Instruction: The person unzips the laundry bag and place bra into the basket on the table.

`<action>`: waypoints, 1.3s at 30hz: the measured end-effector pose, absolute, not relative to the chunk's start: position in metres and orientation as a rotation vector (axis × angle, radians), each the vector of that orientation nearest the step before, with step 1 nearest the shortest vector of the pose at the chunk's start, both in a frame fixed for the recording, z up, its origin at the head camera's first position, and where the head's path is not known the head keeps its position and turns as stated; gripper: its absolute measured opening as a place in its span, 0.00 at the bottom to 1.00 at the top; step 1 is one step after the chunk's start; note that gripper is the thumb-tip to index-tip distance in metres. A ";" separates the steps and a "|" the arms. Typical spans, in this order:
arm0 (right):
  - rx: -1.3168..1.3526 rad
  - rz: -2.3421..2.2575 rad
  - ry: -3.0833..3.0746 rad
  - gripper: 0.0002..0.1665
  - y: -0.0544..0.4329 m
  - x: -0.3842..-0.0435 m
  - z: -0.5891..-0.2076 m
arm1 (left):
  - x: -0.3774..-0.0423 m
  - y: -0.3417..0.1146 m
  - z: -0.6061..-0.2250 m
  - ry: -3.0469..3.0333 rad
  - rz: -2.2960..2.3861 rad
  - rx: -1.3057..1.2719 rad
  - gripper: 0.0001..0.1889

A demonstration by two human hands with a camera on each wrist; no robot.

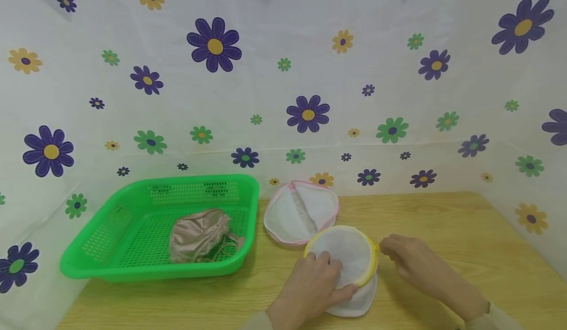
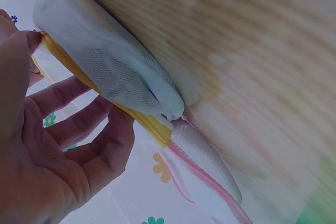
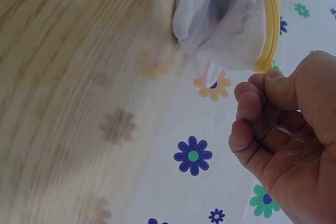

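A round white mesh laundry bag (image 1: pixel 341 251) with a yellow zipper band stands on the table. My left hand (image 1: pixel 312 283) holds its top, the thumb at the near side of the yellow band and the bent fingers over the upper face. In the left wrist view, those fingertips (image 2: pixel 123 119) meet the yellow band (image 2: pixel 152 128). At the bag's right side, my right hand (image 1: pixel 414 261) pinches the yellow zipper pull (image 3: pixel 264 66) between thumb and forefinger. The pull itself is mostly covered by the fingertips. Its other fingers curl beside the forefinger.
Behind the bag lies a second white mesh laundry bag (image 1: pixel 283 214) with pink trim. A green perforated basket (image 1: pixel 155 271) stands at the left, holding a crumpled beige satiny cloth item (image 1: pixel 197 234) with thin straps. Flower-printed white sheeting (image 1: pixel 274 89) encloses the wooden table (image 1: pixel 425 212).
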State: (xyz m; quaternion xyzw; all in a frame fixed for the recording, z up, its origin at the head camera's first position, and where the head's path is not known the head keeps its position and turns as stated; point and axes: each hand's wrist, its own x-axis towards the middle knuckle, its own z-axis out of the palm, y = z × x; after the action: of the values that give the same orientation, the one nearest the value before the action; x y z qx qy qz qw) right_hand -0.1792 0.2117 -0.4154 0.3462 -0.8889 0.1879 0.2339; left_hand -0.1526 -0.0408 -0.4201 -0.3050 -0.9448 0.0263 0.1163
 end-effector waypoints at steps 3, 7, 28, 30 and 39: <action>0.954 0.521 -2.444 0.15 0.212 -0.179 -0.417 | -0.151 -0.039 -0.421 -2.751 0.065 -0.864 0.27; 0.972 0.533 -2.424 0.15 0.213 -0.180 -0.419 | -0.150 -0.037 -0.420 -2.730 0.066 -0.839 0.27; 0.854 0.553 -2.560 0.12 0.211 -0.186 -0.417 | -0.156 -0.044 -0.400 -2.821 0.026 -1.076 0.20; 0.850 0.566 -2.577 0.12 0.211 -0.185 -0.417 | -0.155 -0.042 -0.403 -2.757 0.078 -1.083 0.20; 0.848 0.607 -2.588 0.13 0.209 -0.185 -0.418 | -0.155 -0.045 -0.409 -2.644 0.150 -1.079 0.19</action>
State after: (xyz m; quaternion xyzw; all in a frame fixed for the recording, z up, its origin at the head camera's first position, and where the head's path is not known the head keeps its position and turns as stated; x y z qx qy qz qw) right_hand -0.1846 0.2089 -0.4177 0.2993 -0.9133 0.2141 0.1747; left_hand -0.1553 -0.0446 -0.4092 -0.3735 -0.9155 0.0519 0.1403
